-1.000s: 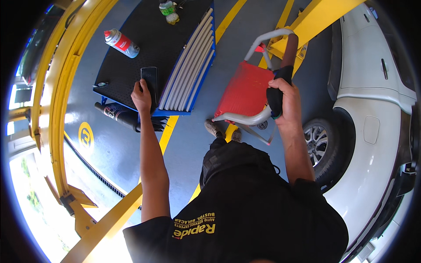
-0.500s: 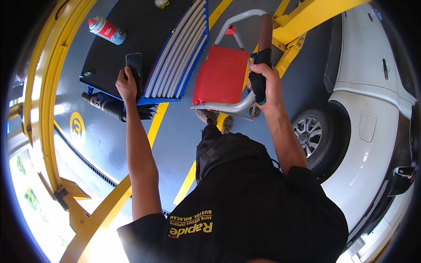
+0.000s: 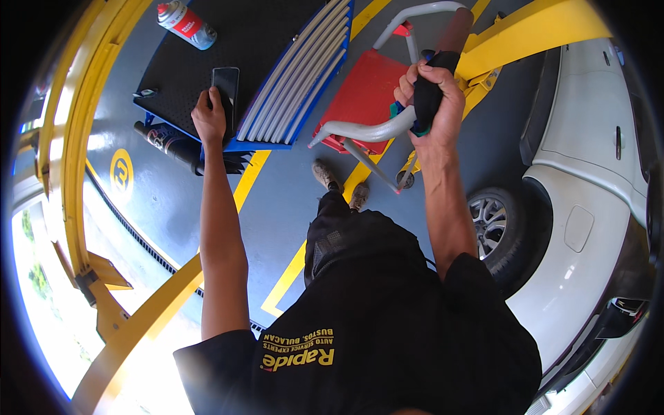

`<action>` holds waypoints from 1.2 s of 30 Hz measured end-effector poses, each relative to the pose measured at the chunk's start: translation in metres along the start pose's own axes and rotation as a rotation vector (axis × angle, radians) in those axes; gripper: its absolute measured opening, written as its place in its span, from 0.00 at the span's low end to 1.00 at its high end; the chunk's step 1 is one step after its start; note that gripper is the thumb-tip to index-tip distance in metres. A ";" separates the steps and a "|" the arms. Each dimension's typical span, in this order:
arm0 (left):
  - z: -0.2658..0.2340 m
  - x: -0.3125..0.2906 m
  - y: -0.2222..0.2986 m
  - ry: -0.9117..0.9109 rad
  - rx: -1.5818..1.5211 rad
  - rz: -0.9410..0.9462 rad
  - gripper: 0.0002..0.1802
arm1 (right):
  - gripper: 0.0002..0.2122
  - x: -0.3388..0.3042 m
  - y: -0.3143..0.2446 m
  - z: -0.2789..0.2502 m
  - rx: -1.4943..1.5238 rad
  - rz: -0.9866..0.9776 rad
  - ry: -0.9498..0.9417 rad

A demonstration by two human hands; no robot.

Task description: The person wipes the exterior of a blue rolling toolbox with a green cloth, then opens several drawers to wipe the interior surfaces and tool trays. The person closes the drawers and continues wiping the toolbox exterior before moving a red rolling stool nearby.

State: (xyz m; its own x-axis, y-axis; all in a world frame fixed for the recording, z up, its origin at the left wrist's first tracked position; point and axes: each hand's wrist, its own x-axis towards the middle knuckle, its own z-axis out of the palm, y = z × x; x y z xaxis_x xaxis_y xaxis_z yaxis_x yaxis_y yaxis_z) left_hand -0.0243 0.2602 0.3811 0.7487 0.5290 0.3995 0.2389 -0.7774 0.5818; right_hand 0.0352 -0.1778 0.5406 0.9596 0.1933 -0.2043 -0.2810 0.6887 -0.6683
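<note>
My left hand (image 3: 209, 117) is at the upper left, its fingers curled on the near side of a dark smartphone (image 3: 227, 86). The phone is over the black top (image 3: 176, 76) of a blue tool cabinet; whether it rests on it I cannot tell. My right hand (image 3: 443, 104) is wrapped round the pale tubular frame of a red folding step stool (image 3: 356, 93). A black cloth-like piece (image 3: 427, 104) with a green edge is between my palm and the tube. The stool's frame is tilted, with one leg near the floor.
A spray can (image 3: 187, 26) with a red cap stands on the cabinet, whose silver drawer edges (image 3: 297, 76) face the stool. A yellow lift arm (image 3: 532, 38) reaches in at upper right. A white vehicle (image 3: 595, 200) is at right, a yellow post (image 3: 66, 173) at left.
My right hand has risen with the step stool's frame, which tilts and shows more of its legs. My left hand stays at the phone. The whole view has shifted slightly.
</note>
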 end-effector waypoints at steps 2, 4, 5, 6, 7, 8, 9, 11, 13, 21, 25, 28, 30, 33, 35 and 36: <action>-0.002 0.001 -0.013 -0.054 0.035 -0.038 0.25 | 0.07 0.007 0.000 -0.005 0.055 -0.012 -0.044; -0.002 0.000 -0.005 -0.026 -0.010 -0.031 0.24 | 0.07 0.012 0.003 -0.013 0.094 -0.030 -0.068; -0.002 -0.002 0.000 -0.011 -0.032 -0.027 0.24 | 0.07 0.012 0.005 -0.020 0.088 -0.042 -0.057; -0.003 -0.001 0.001 0.007 -0.024 -0.006 0.24 | 0.07 0.011 0.009 -0.028 0.090 -0.054 -0.049; -0.001 -0.001 0.001 0.020 -0.017 0.015 0.24 | 0.08 0.009 0.014 -0.037 0.090 -0.066 -0.035; -0.001 -0.001 0.001 0.031 -0.011 0.036 0.24 | 0.08 0.006 0.019 -0.047 0.078 -0.061 0.006; 0.000 -0.002 0.001 0.021 -0.018 0.031 0.24 | 0.07 0.003 0.023 -0.060 0.064 -0.056 0.050; -0.001 -0.001 0.002 0.010 -0.030 0.013 0.24 | 0.07 0.000 0.020 -0.106 0.088 -0.050 0.039; 0.000 -0.001 -0.003 -0.001 -0.023 0.018 0.24 | 0.07 -0.009 0.002 -0.144 0.106 -0.015 0.029; -0.004 0.002 0.000 -0.007 0.024 0.020 0.23 | 0.09 -0.102 -0.018 -0.189 -0.267 0.260 0.277; -0.002 0.002 -0.002 -0.010 -0.039 0.080 0.23 | 0.07 -0.121 -0.008 -0.185 -0.344 0.299 0.277; -0.004 0.002 -0.005 -0.002 -0.071 0.091 0.25 | 0.05 -0.122 -0.009 -0.189 -0.366 0.311 0.273; -0.001 0.003 -0.008 0.008 -0.057 0.101 0.26 | 0.05 -0.118 -0.018 -0.192 -0.364 0.337 0.265; 0.001 0.006 -0.006 0.028 -0.054 0.131 0.28 | 0.06 -0.114 -0.031 -0.224 -0.291 0.382 0.213; -0.002 0.004 0.001 -0.009 -0.082 0.065 0.28 | 0.09 -0.118 -0.033 -0.213 -0.432 0.343 0.264; -0.001 0.001 0.003 -0.030 -0.095 0.022 0.29 | 0.11 -0.124 -0.035 -0.205 -0.509 0.332 0.291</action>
State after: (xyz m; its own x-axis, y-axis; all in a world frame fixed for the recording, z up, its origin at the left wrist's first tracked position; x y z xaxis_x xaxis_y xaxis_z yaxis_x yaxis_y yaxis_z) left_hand -0.0234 0.2592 0.3838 0.7718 0.5008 0.3918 0.1641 -0.7522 0.6382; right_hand -0.0767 -0.3694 0.4430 0.7991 0.0929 -0.5940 -0.5995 0.1966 -0.7758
